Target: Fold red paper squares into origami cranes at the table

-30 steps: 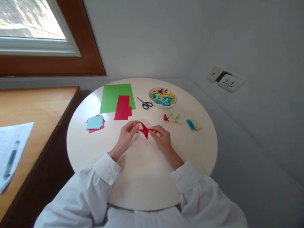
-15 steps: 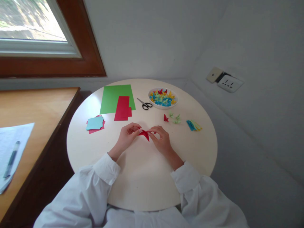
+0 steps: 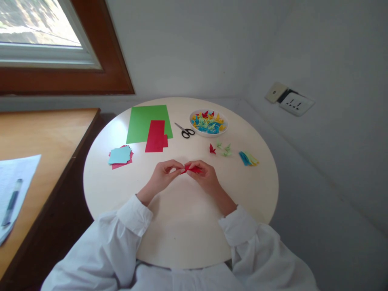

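A piece of red origami paper [image 3: 195,169], folded into narrow points, is pinched between my two hands above the round table [image 3: 182,218]. My left hand [image 3: 162,178] grips its left tip between thumb and index finger. On the other side, my right hand [image 3: 207,178] closes thumb and fingers over the body of the fold, hiding part of it. Just beyond my right hand lie a small red folded figure [image 3: 212,149] that looks like a crane and several pale green ones [image 3: 226,150].
A white bowl [image 3: 209,134] of colourful folded figures stands at the back. Black-handled scissors [image 3: 185,131], a green sheet [image 3: 141,125], red paper strips [image 3: 155,137], stacked paper squares [image 3: 120,155] and blue and yellow folded pieces [image 3: 248,159] lie around. A wooden desk [image 3: 60,133] adjoins left.
The red origami paper has turned, its point swinging from facing me to lying rightward under my right fingers. My left hand has shifted slightly right along it.
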Motion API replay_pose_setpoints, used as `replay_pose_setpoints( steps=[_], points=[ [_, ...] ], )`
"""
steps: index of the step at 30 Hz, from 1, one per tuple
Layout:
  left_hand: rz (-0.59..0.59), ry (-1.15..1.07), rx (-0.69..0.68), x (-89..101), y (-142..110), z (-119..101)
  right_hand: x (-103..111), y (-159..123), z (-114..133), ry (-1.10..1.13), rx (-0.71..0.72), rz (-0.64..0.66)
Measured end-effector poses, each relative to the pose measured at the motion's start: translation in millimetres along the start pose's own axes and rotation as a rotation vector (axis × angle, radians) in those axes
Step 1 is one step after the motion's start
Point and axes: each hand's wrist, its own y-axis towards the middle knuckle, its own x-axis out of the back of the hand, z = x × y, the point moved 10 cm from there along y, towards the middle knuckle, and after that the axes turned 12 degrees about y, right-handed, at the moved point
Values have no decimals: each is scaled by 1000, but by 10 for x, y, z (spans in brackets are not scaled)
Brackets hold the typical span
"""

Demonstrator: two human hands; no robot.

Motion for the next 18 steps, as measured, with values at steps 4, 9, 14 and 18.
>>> replay_pose_setpoints(
  steps=[4, 9, 14, 18],
  points=[
    [25, 2, -8, -23, 0, -11, 55, 9, 21, 0, 25, -42],
    [27, -26, 8, -29, 3, 18, 72, 12, 30, -2, 43, -52],
    [20, 18, 19, -17, 1, 31, 20, 14, 10, -14, 14, -8],
    [29, 33, 15, -33, -6, 31, 38, 11, 40, -27, 54, -37]
  ],
)
